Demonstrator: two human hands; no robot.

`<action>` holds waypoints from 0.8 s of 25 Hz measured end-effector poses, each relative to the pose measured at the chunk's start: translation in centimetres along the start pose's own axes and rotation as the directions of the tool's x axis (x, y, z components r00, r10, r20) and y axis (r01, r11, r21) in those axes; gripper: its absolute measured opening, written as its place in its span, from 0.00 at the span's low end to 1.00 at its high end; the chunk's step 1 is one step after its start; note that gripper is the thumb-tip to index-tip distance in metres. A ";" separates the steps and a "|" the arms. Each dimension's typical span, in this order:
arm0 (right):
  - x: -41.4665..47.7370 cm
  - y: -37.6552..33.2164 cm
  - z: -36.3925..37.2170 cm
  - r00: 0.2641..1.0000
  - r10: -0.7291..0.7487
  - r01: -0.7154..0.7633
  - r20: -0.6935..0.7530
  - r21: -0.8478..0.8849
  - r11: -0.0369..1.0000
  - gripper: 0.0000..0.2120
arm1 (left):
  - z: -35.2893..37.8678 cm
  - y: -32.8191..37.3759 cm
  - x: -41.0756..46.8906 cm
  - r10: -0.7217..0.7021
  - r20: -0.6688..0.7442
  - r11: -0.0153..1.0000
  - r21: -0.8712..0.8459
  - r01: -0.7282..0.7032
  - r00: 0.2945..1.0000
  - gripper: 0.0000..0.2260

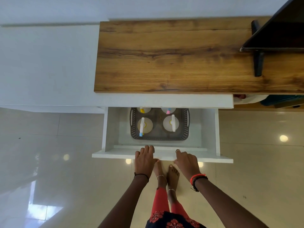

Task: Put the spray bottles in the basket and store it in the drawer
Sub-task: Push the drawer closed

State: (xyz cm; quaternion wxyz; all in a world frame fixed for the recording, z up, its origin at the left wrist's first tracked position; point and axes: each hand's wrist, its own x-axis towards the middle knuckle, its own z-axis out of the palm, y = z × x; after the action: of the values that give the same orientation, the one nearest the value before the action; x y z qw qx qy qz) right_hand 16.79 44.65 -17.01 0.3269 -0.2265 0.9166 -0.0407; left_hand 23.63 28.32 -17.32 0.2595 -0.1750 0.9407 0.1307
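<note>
The white drawer (113, 127) stands pulled out from under the wooden counter (164, 56). Inside it sits the dark grey basket (186, 127), placed toward the far side, with bare drawer floor to its left and right. Four spray bottles stand upright in the basket. The near left bottle (144, 125) has a white trigger with a blue tip, and the near right bottle (170, 123) has a white trigger. The far left bottle (142, 110), with a yellow part, and the far right bottle (168, 111), with a pink part, are half hidden under the edge of the counter.

The left hand (144, 159) lies on the near front panel of the drawer, with the fingers over its top edge and the thumb on the outer side, so its grip is closed on the panel. The right hand (186, 160) holds the same panel just to the right, fingers bent over the edge. Both hands are near each other. Far right on the counter stands a dark screen (279, 33).
</note>
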 end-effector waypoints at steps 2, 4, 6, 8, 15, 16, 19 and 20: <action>0.9 -0.2 -1.0 0.995 0.099 -0.099 0.004 0.072 0.992 0.11 | -1.0 0.7 0.6 -0.159 -0.019 0.984 -0.081 0.157 0.987 0.19; 1.7 -0.6 -1.9 0.968 0.252 -0.240 0.004 0.321 0.916 0.09 | -1.8 1.3 1.1 -0.365 -0.013 0.907 -0.232 0.353 0.931 0.23; 2.0 -0.9 -2.2 0.896 0.441 -0.372 0.056 0.636 0.676 0.08 | -2.3 1.9 1.5 -0.588 0.072 0.707 -0.438 0.555 0.806 0.27; 2.1 -0.8 -2.5 0.749 0.624 -0.441 0.225 0.872 0.214 0.08 | -2.9 2.4 2.3 -0.712 0.315 0.288 -0.684 0.670 0.627 0.32; 4.2 1.7 -5.4 0.564 0.434 -0.036 0.702 0.546 -0.837 0.19 | -5.8 2.5 5.3 -0.318 0.738 -0.828 -0.522 0.205 0.595 0.31; 4.5 1.5 -5.8 0.564 0.425 -0.026 0.708 0.529 -0.848 0.21 | -6.2 2.3 5.5 -0.286 0.742 -0.868 -0.469 0.164 0.606 0.33; 4.9 1.0 -6.7 0.561 0.413 0.012 0.717 0.492 -0.871 0.29 | -6.9 1.9 5.6 -0.220 0.746 -0.907 -0.394 0.150 0.628 0.36; 5.1 0.8 -7.0 0.562 0.415 0.028 0.715 0.485 -0.874 0.32 | -7.0 1.9 5.7 -0.216 0.745 -0.900 -0.402 0.167 0.631 0.38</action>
State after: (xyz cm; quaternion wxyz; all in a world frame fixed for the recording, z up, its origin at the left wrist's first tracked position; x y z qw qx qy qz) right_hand 8.67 42.59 -14.66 0.1645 0.6490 0.3067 -0.6766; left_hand 15.24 26.21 -14.27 -0.0523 -0.6717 0.0239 0.7386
